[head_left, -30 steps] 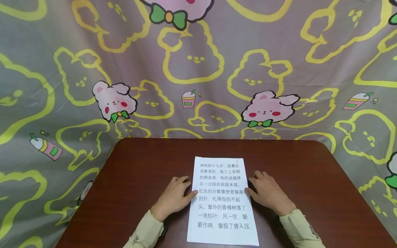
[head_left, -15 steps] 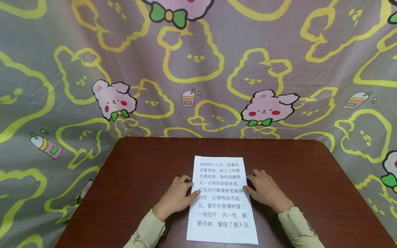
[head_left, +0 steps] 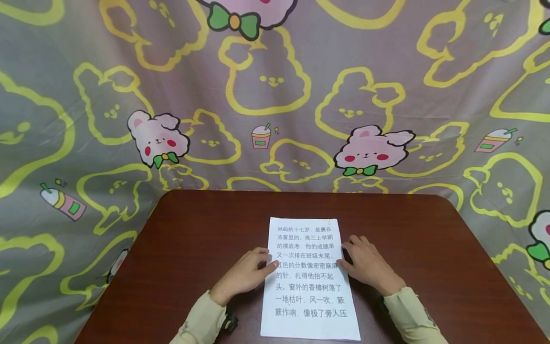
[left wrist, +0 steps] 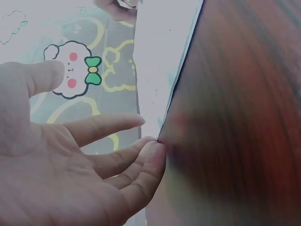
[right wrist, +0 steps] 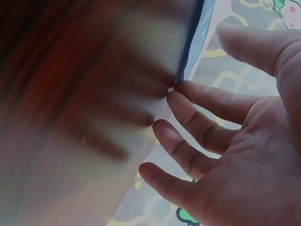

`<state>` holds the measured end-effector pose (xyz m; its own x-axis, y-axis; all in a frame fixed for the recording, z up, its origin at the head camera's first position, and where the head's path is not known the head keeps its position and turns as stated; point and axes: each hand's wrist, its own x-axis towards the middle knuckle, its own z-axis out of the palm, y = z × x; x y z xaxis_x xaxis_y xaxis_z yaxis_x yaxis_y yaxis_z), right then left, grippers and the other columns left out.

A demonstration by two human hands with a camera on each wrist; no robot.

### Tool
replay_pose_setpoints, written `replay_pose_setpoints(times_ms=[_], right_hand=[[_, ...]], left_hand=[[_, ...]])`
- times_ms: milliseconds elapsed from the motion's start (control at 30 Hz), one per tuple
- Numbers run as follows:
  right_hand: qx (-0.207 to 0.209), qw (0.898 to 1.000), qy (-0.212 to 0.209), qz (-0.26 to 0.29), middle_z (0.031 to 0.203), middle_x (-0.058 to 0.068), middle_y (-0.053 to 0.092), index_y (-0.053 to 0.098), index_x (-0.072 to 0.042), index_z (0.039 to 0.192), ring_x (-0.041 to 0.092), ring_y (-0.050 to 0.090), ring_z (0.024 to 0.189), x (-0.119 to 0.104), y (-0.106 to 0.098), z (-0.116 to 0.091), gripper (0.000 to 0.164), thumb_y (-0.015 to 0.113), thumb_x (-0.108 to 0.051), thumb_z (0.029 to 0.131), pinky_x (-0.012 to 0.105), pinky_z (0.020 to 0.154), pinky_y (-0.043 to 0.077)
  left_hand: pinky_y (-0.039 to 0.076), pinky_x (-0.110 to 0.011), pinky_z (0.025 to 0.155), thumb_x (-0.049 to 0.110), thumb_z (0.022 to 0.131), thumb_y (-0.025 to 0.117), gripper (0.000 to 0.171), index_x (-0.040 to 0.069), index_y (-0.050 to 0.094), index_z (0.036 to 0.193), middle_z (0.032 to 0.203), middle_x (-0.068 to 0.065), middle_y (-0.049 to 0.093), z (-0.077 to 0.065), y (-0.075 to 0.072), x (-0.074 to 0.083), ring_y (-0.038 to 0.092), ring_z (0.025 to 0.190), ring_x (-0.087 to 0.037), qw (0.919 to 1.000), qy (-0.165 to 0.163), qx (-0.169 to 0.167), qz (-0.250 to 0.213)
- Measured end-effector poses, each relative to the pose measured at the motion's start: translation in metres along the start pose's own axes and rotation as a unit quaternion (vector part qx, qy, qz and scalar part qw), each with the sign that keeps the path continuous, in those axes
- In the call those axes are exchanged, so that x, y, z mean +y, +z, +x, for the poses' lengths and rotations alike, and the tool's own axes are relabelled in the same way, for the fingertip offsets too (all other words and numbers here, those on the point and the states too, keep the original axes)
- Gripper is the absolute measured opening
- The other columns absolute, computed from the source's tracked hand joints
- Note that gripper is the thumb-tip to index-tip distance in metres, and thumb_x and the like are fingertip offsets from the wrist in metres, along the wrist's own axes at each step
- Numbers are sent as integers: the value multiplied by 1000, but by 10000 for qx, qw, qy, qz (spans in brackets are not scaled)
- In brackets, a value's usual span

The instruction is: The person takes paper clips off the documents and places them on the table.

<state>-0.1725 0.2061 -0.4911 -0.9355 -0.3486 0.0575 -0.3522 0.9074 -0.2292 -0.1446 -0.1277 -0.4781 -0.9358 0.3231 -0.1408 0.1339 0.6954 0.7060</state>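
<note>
Sheets of white printed paper (head_left: 307,281) lie on reddish-brown worktop (head_left: 202,229); left hand (head_left: 243,274) and right hand (head_left: 372,265) touch opposite edges, both grips released.

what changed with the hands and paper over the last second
The left hand moved slightly right, reaching a little farther over the left edge of the paper. The right hand eased slightly left. Nothing was picked up or let go. The paper stays on the table, printed side up.

head: clear | left wrist: paper (left wrist: 162,40) washed-out | right wrist: dim
</note>
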Motion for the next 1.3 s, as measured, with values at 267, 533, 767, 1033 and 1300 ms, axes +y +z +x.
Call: replay_pose_setpoints(times_ms=[267, 533, 767, 1033, 1300], right_hand=[[170, 9989, 1, 427, 112, 17, 68, 71, 4, 113, 34, 60, 103, 2, 1, 4, 30, 77, -16, 92, 55, 88, 51], [118, 9852, 379, 1668, 89, 5, 72, 64, -4, 110, 10, 63, 74, 1, 1, 12, 19, 74, -9, 94, 30, 66, 50], [392, 9775, 438, 2027, 86, 5, 73, 65, -3, 104, 11, 63, 72, -2, 2, 16, 19, 77, -2, 89, 27, 65, 50], [311, 9536, 694, 2914, 85, 8, 71, 64, -3, 96, 16, 67, 74, 2, 3, 15, 14, 74, 5, 90, 26, 59, 54], [350, 9182, 439, 3920, 86, 16, 74, 63, 2, 92, 11, 70, 74, 8, -6, 13, 11, 73, 7, 90, 30, 62, 62]], left_hand=[[43, -59, 113, 44, 104, 59, 55, -4, 72, 126, 147, -20, 59, -2, -3, 1, 54, 139, -40, 9999, -1, -16, -151], [43, -59, 113, 42, 104, 60, 54, -5, 71, 127, 147, -20, 59, -3, -3, 0, 54, 139, -39, 9998, -33, -28, -173], [45, -59, 112, 40, 104, 61, 53, -6, 68, 130, 146, -19, 60, -1, -2, -2, 55, 139, -38, 9998, -29, 46, -200], [47, -56, 112, 36, 105, 60, 53, -5, 63, 137, 145, -22, 61, 2, -3, -6, 58, 136, -36, 9995, 145, 141, -226], [52, -50, 103, 39, 104, 60, 63, -7, 53, 147, 141, -20, 63, 2, -7, -9, 64, 124, -31, 9990, -35, 318, -305]])
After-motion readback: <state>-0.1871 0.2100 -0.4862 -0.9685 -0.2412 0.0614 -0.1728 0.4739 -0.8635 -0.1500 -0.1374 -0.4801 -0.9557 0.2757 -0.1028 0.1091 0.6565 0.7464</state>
